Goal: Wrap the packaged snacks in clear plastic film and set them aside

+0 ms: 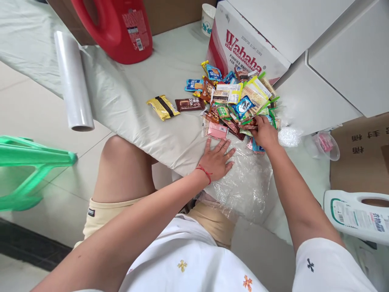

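Note:
A heap of wrapped snacks (226,97) in many colours lies on the pale cloth. At its near right edge my right hand (266,133) has its fingers curled on a brown snack packet (249,125), partly hidden by them. My left hand (216,160) rests flat with fingers spread on a crinkled clear plastic bag (244,182), just below a pink packet (216,130). Left of the heap lie a dark brown wrapped biscuit (190,104) and a yellow packet with a black band (163,107).
Behind the heap stands a Wahaha carton (243,48) beside a paper cup (208,19). A red jug (121,32) and a roll of clear film (73,81) are at left. To the right are a clear plastic cup (326,146) and a white detergent bottle (355,215).

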`<action>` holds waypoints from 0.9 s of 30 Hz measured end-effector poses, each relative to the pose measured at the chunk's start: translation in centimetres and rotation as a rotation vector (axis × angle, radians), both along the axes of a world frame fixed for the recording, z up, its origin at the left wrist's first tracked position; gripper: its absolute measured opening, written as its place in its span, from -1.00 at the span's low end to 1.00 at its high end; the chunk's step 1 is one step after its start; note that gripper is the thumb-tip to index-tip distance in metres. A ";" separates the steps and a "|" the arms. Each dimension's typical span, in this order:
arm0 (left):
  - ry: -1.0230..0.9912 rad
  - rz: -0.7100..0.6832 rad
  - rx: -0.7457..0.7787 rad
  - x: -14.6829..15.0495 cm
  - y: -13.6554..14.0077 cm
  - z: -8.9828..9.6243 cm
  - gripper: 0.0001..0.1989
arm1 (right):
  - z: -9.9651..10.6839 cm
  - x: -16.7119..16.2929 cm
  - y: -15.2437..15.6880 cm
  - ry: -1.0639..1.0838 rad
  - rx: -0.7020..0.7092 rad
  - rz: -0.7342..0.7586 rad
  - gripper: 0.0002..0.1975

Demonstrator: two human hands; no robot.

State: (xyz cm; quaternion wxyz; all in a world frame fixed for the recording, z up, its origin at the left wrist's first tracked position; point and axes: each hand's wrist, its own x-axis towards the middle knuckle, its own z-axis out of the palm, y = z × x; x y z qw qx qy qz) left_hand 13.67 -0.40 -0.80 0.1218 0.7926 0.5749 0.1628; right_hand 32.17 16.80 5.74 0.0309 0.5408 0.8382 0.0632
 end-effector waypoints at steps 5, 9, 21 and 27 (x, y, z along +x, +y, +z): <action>-0.007 0.027 -0.020 0.2 0.1 -0.1 -0.42 | 2.6 0.4 -1.2 -0.134 0.012 -0.074 -0.57; -0.022 0.043 -0.031 0.2 0.2 0.0 -0.37 | 5.1 3.9 -5.1 -0.056 0.056 -0.228 -0.59; -0.099 0.046 -0.033 0.1 0.5 0.0 -0.44 | -0.6 4.5 -18.9 0.508 -0.319 -0.136 -0.56; -0.095 0.052 -0.026 -0.3 0.5 0.2 -0.41 | -1.7 4.6 -19.4 0.515 -0.225 -0.038 -0.75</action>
